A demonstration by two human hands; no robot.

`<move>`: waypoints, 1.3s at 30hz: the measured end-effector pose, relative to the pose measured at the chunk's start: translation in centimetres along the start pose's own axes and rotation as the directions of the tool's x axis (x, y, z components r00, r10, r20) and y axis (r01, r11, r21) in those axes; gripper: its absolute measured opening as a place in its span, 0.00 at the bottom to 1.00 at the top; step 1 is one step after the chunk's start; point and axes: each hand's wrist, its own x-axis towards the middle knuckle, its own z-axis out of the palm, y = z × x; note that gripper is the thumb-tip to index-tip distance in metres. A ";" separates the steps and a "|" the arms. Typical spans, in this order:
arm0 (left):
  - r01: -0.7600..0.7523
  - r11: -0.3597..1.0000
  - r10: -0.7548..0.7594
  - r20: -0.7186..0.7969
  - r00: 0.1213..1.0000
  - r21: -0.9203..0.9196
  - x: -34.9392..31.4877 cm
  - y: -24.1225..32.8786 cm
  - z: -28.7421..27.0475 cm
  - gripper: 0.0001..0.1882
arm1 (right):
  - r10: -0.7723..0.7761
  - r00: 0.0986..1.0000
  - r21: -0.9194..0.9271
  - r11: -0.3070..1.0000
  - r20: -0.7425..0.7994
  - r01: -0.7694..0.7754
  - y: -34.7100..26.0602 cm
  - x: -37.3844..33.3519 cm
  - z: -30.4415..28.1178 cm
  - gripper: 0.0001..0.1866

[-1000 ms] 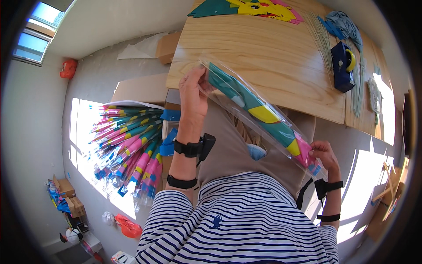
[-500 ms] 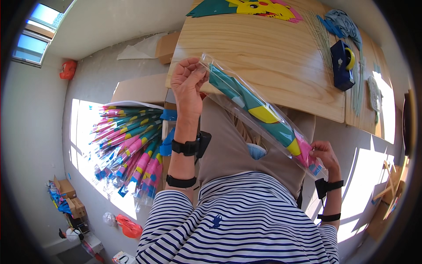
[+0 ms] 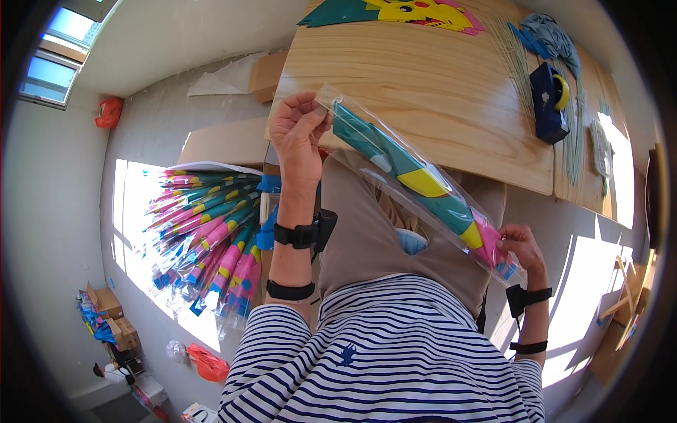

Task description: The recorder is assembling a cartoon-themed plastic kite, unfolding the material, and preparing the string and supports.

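Observation:
A rolled-up kite in green, yellow and pink fabric lies inside a long clear plastic sleeve. It slants from upper left to lower right above my lap, by the table's near edge. My left hand pinches the sleeve's upper corner, just past the green end of the roll. At the lower end, my right hand grips the sleeve beside the pink part. The fingertips of both hands are closed on the plastic.
To the left, several bagged rolled kites lie fanned out by a cardboard box. The wooden table bears a flat cartoon-faced kite, thin rods, a blue tape dispenser and a grey cloth. An orange bag sits on the floor.
My left hand has shifted very slightly left with the sleeve's upper end. The right hand stays in place, and both grips look the same.

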 end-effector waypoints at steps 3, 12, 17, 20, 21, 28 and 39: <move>0.008 1.000 -0.008 0.032 0.999 0.001 0.1 -0.1 -0.8 0.14 | 0.002 1.000 -0.002 1.000 -0.005 -0.002 -0.1 0.0 0.2 0.06; 0.251 0.923 -0.273 -0.035 0.961 -0.290 -0.1 -2.6 -0.8 0.22 | -0.117 0.991 0.058 0.991 -0.060 0.120 -3.8 1.0 1.2 0.03; 0.533 0.841 -0.531 0.042 0.846 -0.096 -3.7 -7.6 1.4 0.26 | -0.179 0.979 0.122 0.974 -0.102 0.190 -10.7 7.8 5.7 0.03; 0.516 0.853 -0.517 -0.019 0.856 0.079 -3.7 -9.8 2.3 0.27 | -0.363 0.908 0.093 0.917 -0.210 0.388 -13.5 14.2 8.1 0.08; 0.475 0.871 -0.473 -0.048 0.880 0.129 -3.2 -10.3 2.1 0.27 | -0.440 0.852 0.060 0.879 -0.283 0.473 -13.9 16.3 8.8 0.09; -0.384 0.376 0.045 0.397 0.917 0.843 -0.5 -10.9 -1.2 0.30 | -0.644 0.655 -0.483 0.752 -0.395 0.447 -10.0 15.8 8.6 0.13; -0.626 -0.088 -0.032 0.626 0.779 0.775 6.4 -16.6 -0.3 0.31 | -0.560 0.762 -0.423 0.807 -0.324 0.413 -8.2 13.9 12.4 0.09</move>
